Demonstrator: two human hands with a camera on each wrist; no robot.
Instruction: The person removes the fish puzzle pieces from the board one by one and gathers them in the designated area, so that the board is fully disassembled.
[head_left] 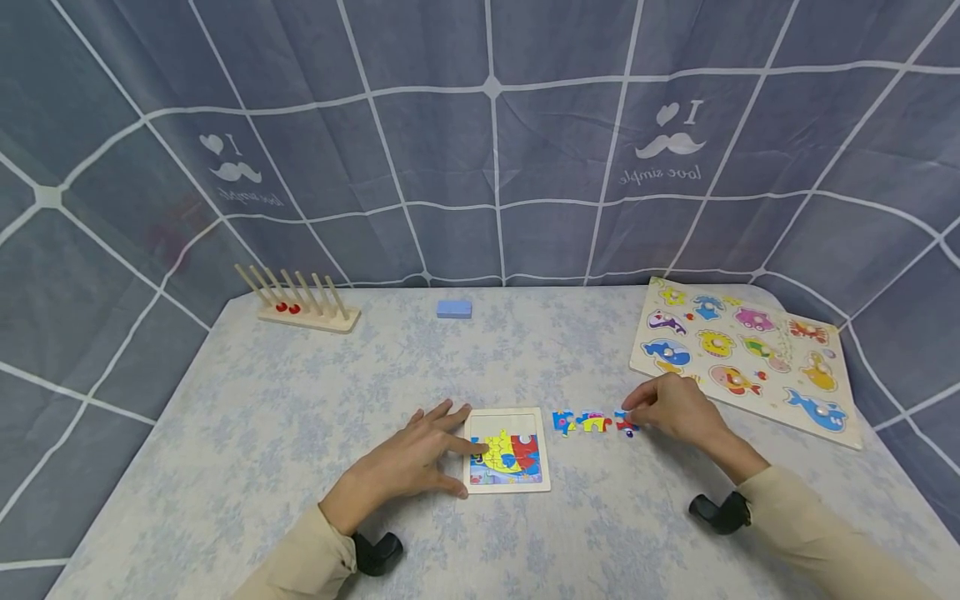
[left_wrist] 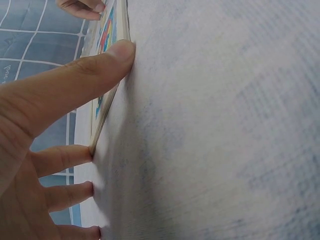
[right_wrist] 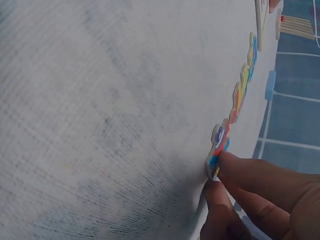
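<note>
"So, where are the hands?"

"The left hand point(head_left: 420, 454) is spread beside the small puzzle tray point(head_left: 546, 454). Its thumb touches the near left corner, a finger reaches over the left part of the picture, and another finger meets the far left corner."

"And the right hand point(head_left: 678, 410)?"

"Thumb and finger pinch the end of the right piece point(head_left: 626, 425), the last in a short row on the table point(head_left: 375, 383). The middle piece point(head_left: 596, 423) lies just beside it, then the left piece point(head_left: 563, 422), nearest the tray."

"What does the tray hold?"

"Joined pieces, yellow, red and blue, along the lower part. Pale wood shows along the top. It lies flat between the left hand and the row."

"Anything farther off?"

"A rack of wooden pegs point(head_left: 322, 320) stands at the back left, with red beads point(head_left: 295, 308) on it. A blue block point(head_left: 454, 310) sits near the back edge. On the right, beyond the right hand, a sea-animal board point(head_left: 768, 400) lies at a slant. A grey-blue checked curtain point(head_left: 450, 150) hangs behind."
</note>
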